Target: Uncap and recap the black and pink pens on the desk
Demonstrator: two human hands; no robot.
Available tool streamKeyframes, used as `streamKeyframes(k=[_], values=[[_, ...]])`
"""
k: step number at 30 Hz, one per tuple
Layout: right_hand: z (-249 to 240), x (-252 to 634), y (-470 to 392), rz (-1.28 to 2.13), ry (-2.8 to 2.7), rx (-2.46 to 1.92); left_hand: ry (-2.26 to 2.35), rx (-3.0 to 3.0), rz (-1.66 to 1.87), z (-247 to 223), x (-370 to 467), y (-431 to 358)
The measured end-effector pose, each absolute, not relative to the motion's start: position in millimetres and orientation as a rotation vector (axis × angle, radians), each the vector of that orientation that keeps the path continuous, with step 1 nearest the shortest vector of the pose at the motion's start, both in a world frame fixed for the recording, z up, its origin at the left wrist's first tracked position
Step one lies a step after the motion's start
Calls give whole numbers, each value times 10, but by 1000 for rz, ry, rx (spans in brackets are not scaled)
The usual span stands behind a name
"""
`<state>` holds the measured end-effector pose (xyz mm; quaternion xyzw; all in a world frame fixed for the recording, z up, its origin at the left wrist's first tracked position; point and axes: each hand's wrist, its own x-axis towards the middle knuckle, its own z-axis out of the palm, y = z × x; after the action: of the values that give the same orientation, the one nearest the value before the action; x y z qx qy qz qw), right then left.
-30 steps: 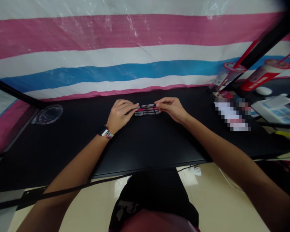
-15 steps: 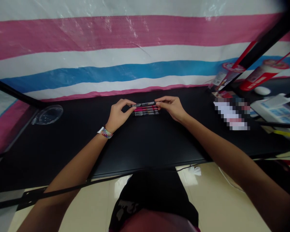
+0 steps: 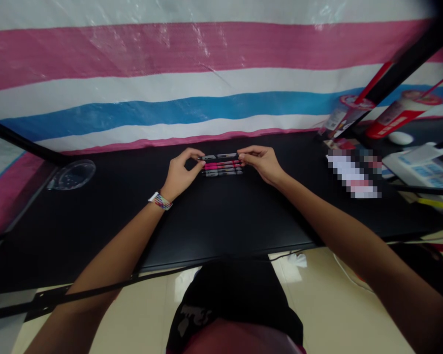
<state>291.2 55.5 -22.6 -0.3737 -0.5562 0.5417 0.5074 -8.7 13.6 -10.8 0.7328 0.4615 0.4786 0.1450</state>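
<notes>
Several pens lie side by side across the black table [image 3: 221, 211]. Farthest from me is a black and grey pen [image 3: 221, 156], with a small gap between it and the pink pens [image 3: 222, 165]. Grey pens [image 3: 223, 172] lie nearest to me. My left hand [image 3: 182, 169], with a patterned band on its wrist, pinches the left end of the farthest pen between thumb and finger. The fingers of my right hand [image 3: 261, 163] are closed on its right end, close to the ends of the pink pens.
A clear plastic lid [image 3: 74, 175] lies at the far left. Two drink cups with red straws [image 3: 349, 118] [image 3: 402, 114] stand at the back right, near a white mouse [image 3: 400, 138] and papers. A striped sheet [image 3: 206, 49] hangs behind the table.
The farthest pen has moved slightly away from me, opening a gap to the pink pens. Both hands moved slightly up with it.
</notes>
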Motion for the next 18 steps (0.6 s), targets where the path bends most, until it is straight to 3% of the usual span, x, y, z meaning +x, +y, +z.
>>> streamKeyframes(k=[18], values=[[-224,2926,592,1259,-1290,-895,1366,1872,1472,-135,-134,230]])
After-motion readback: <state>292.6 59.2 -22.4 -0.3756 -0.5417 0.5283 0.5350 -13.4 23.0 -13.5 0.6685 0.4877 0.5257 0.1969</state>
